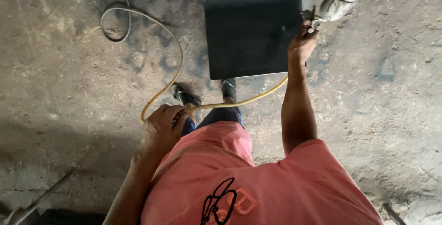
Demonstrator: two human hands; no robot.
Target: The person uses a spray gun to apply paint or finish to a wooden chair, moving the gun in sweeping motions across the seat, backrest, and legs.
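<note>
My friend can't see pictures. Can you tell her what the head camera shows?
Seen from above, a person in a pink shirt holds a spray gun with a metal cup in the right hand, beside a dark flat panel. The left hand grips a yellow hose that loops across the dusty concrete floor.
</note>
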